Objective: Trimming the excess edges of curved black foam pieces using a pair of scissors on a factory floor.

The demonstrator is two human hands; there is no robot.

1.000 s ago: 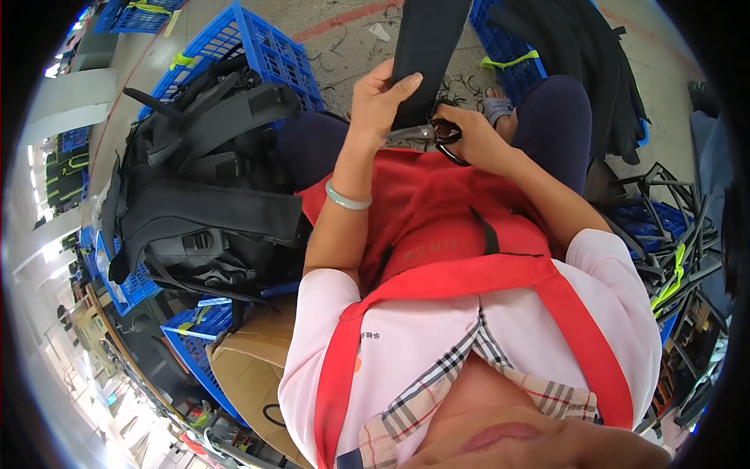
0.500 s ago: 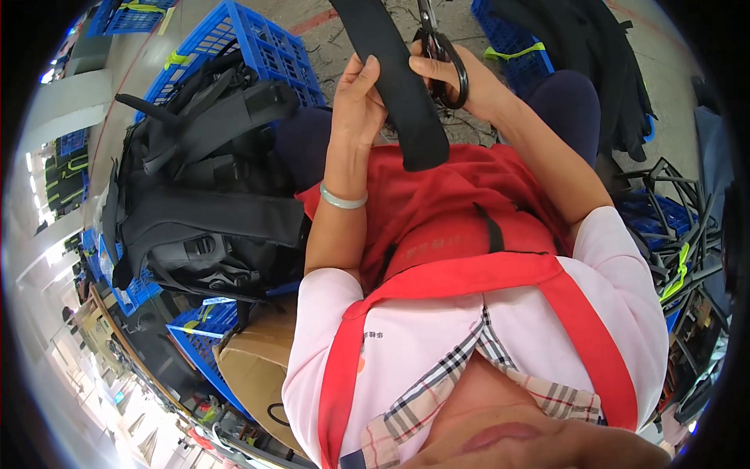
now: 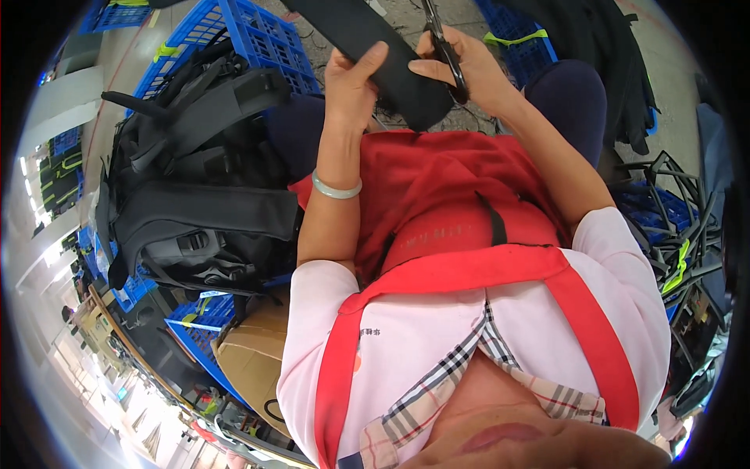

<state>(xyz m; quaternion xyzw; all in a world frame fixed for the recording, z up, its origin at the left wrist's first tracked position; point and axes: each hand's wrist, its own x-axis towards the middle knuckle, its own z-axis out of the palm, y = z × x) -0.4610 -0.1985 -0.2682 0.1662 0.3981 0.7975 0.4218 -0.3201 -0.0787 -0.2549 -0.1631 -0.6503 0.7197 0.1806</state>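
A wide, padded black strap (image 3: pixel 406 90) slants across the space between my hands, its rounded end over the edge of my red apron. My left hand (image 3: pixel 351 86), with a pale bangle on the wrist, is closed on the strap's left edge, thumb on top. My right hand (image 3: pixel 476 74) grips black-handled scissors (image 3: pixel 448 62), whose blades point away from me along the strap's right side. The thumb of that hand reaches to the strap's edge. The far end of the strap runs toward the upper edge of the view.
To my left, a heap of black padded straps and buckles (image 3: pixel 207 203) lies by a blue crate (image 3: pixel 273 47). A cardboard box (image 3: pixel 254 352) stands nearer. On the right are black fabric pieces (image 3: pixel 601 62) over another blue crate (image 3: pixel 519 59), and a tangle of black webbing (image 3: pixel 664 203).
The strap has tilted further, its near end moving away from me. The scissors have turned more edge-on in my right hand. Both hands keep their grip.
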